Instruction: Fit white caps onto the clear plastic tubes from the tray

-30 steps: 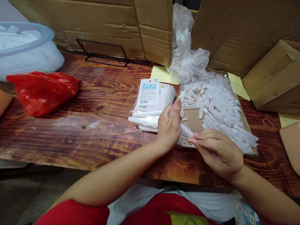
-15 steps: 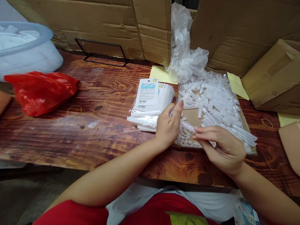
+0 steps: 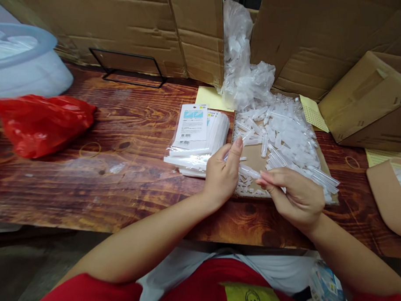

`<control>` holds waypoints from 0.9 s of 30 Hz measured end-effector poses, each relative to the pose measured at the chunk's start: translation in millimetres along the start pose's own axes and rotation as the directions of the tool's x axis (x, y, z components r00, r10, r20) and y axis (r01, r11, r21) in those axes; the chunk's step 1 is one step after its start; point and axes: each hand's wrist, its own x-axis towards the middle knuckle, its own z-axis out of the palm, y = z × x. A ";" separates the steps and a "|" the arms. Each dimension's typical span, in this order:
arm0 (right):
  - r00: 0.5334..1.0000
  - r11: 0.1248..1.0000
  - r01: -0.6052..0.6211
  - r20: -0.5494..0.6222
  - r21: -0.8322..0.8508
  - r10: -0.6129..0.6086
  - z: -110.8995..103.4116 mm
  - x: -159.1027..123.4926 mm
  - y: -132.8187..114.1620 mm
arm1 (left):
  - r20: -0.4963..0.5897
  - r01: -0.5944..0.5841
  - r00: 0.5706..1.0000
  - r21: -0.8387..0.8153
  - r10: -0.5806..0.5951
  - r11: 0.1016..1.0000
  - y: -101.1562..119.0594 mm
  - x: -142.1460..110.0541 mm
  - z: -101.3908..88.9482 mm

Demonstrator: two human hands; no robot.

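My left hand (image 3: 222, 174) is wrapped round a clear plastic tube (image 3: 249, 171), whose narrow end points toward the right. With thumb and fingertips, my right hand (image 3: 292, 195) pinches that narrow end; any small part between those fingertips is hidden. Both hands are over the near edge of a shallow cardboard tray (image 3: 255, 156). Many clear tubes (image 3: 286, 131) lie heaped in the tray, with small white pieces (image 3: 247, 186) near its front. Left of the tray sits a stack of clear packets with printed cards (image 3: 192, 126).
A red plastic bag (image 3: 43, 123) and a pale tub (image 3: 28, 70) are on the left. Behind stand a black wire frame (image 3: 127, 69) and a crumpled clear bag (image 3: 238, 59). A cardboard box (image 3: 369, 101) is at the right. Rubber bands (image 3: 90, 150) lie on the wooden table (image 3: 70, 190).
The whole view has shifted slightly, so things on the table appear a little farther left. Both hands keep their hold on the tube, almost unmoved.
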 end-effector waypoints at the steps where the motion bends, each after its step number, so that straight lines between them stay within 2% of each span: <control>1: 1.000 1.000 -0.005 -0.017 0.001 0.005 2.5 -0.3 0.4 | -0.013 0.002 1.000 0.008 -0.002 1.000 -0.8 -1.0 0.4; 6: 0.992 0.993 -0.094 -0.074 0.066 0.098 14.0 -3.5 -2.8 | -0.060 -0.072 0.995 0.045 0.075 0.996 -5.3 -4.3 3.3; 9: 0.979 0.981 -0.177 -0.091 0.081 0.184 10.0 1.8 -6.0 | -0.066 -0.071 0.995 0.013 0.072 0.997 -5.0 -2.0 5.1; 10: 0.977 0.976 -0.197 -0.058 0.093 0.203 5.6 7.0 -4.7 | -0.066 -0.059 0.996 0.001 0.059 0.998 -4.5 -0.4 5.2; 12: 0.971 0.963 -0.218 0.131 0.160 0.198 -6.5 23.6 4.3 | -0.065 -0.053 0.997 -0.019 0.052 0.998 -3.7 3.1 4.0; 13: 0.949 0.953 -0.224 0.267 0.204 0.166 -12.9 34.5 12.6 | -0.071 -0.068 0.995 -0.025 0.066 0.997 -3.6 4.6 2.9; 14: 0.900 0.943 -0.239 0.417 0.232 0.126 -18.4 46.6 23.1 | -0.081 -0.092 0.993 -0.030 0.089 0.995 -3.8 5.7 1.5; 15: 0.863 0.950 -0.252 0.487 0.186 0.134 -22.4 59.1 35.6 | -0.093 -0.117 0.989 -0.030 0.114 0.993 -4.3 6.2 0.0; 16: 0.868 0.966 -0.254 0.453 0.054 0.203 -24.1 71.2 49.2 | -0.103 -0.136 0.986 -0.029 0.132 0.990 -5.0 6.1 -1.4; 17: 0.882 0.962 -0.230 0.386 -0.148 0.270 -23.2 82.2 63.3 | -0.106 -0.144 0.985 -0.030 0.140 0.989 -6.0 5.3 -2.5; 18: 0.878 0.910 -0.192 0.349 -0.367 0.326 -19.9 91.6 77.1 | -0.095 -0.140 0.986 -0.038 0.135 0.989 -7.3 3.8 -3.2; 19: 0.841 0.818 -0.154 0.361 -0.553 0.403 -14.3 99.1 89.7 | -0.074 -0.128 0.990 -0.050 0.124 0.991 -8.7 1.8 -3.6; 21: 0.732 0.624 -0.121 0.355 -0.772 0.582 1.6 108.3 110.1 | -0.015 -0.103 0.995 -0.075 0.102 0.992 -12.4 -3.1 -3.5; 23: 0.646 0.506 -0.118 0.320 -0.855 0.693 18.9 111.9 123.3 | 0.039 -0.090 0.995 -0.089 0.094 0.992 -16.9 -8.1 -2.6; 24: 0.624 0.475 -0.127 0.302 -0.871 0.720 26.6 112.6 127.6 | 0.061 -0.087 0.994 -0.090 0.092 0.992 -19.1 -10.0 -2.2; 27: 0.599 0.438 -0.154 0.269 -0.885 0.754 41.6 114.0 135.2 | 0.113 -0.069 0.990 -0.086 0.078 0.994 -23.8 -12.9 -2.0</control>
